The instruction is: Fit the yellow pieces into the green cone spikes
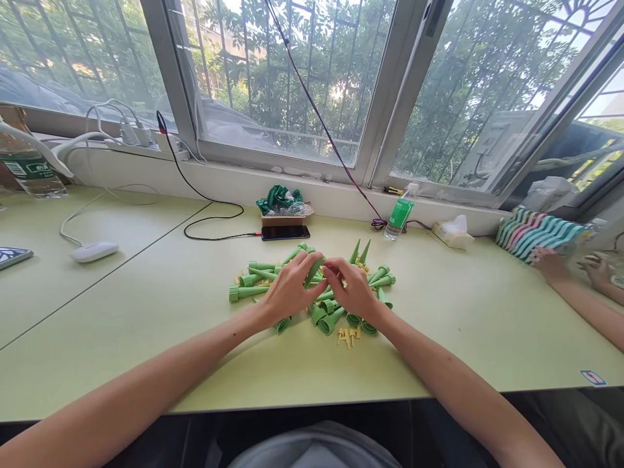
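Observation:
Over a pile of green plastic watering spikes (331, 320), my left hand (291, 286) grips one green watering spike (313, 272) between thumb and fingers. My right hand (353, 286) is closed in a pinch at that spike's right side; whatever lies between its fingertips is hidden. Two spikes (360, 251) point upward just behind my right hand. Small yellow plastic pieces (349, 336) lie in front of the pile, and more are scattered among the spikes.
Behind the pile are a phone (285, 233) on a cable, a box with green plastic wrap (280, 203), a water bottle (400, 211) and a tissue pack (453, 233). A white mouse (94, 251) lies left. At right, another person's hands (550, 265) touch striped items (536, 234).

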`<state>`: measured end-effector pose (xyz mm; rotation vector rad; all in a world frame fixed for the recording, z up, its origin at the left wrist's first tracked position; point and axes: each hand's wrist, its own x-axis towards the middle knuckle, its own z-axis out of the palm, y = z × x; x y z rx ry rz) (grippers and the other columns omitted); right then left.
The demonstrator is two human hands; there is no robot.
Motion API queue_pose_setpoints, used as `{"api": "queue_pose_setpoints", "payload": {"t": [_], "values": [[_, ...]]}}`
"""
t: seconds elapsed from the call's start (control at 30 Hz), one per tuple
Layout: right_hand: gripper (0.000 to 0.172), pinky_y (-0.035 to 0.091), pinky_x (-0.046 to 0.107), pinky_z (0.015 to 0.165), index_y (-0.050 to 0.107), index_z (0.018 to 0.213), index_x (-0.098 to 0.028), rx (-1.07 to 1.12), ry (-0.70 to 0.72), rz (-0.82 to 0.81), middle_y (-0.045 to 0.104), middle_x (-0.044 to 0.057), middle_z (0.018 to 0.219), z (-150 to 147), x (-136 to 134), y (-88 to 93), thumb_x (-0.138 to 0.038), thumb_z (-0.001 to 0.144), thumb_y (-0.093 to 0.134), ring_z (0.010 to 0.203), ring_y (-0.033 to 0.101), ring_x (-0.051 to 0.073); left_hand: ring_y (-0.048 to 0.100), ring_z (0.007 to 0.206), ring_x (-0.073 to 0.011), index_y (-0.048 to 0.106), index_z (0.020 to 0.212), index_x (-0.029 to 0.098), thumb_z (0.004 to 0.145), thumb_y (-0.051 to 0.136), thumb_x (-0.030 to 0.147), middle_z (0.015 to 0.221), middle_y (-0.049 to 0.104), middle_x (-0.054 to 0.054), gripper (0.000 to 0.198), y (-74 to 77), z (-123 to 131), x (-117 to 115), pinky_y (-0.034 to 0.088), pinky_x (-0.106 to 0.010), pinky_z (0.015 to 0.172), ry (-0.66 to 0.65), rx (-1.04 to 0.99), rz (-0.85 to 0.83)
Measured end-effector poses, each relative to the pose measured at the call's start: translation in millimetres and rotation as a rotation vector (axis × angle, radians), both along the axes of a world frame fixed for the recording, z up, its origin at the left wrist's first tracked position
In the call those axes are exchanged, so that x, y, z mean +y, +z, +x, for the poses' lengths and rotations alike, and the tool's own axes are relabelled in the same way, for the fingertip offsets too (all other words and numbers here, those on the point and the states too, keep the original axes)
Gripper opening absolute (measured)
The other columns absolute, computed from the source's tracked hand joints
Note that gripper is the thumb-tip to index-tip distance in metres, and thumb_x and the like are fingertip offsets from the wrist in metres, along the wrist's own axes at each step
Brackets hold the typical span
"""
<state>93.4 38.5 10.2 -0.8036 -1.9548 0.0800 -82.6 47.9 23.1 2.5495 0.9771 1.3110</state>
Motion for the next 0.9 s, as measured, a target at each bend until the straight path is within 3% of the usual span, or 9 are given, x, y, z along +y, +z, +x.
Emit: {"api": "queue_pose_setpoints", "payload": {"t": [0.2, 0.9], "values": [[0.017, 0.049, 0.023, 0.06, 0.054, 0.112, -0.022, -0.003, 0.058, -0.035, 0.066, 0.004, 0.086, 1.2, -1.3, 0.2, -0.025, 0.096, 0.05, 0.066, 0.059, 0.012, 0.047, 0.065, -0.012, 0.051, 0.116, 0.02, 0.085, 0.06, 0.023, 0.092, 0.057, -0.002, 0.033, -2.0, -0.6, 0.9, 0.042, -0.026, 0.062, -0.013, -0.034, -0.008], [0.016, 0.047, 0.022, 0.061, 0.056, 0.11, -0.021, -0.053, 0.11, 0.028, 0.064, 0.002, 0.082, 5.1, -0.7, 5.1, -0.019, 0.095, 0.051, 0.064, 0.056, 0.011, 0.05, 0.069, -0.013, 0.054, 0.117, 0.019, 0.083, 0.061, 0.021, 0.09, 0.058, -0.003, 0.034, -2.6, -2.3, 0.8, 0.043, -0.026, 0.064, 0.001, -0.025, 0.024]]}}
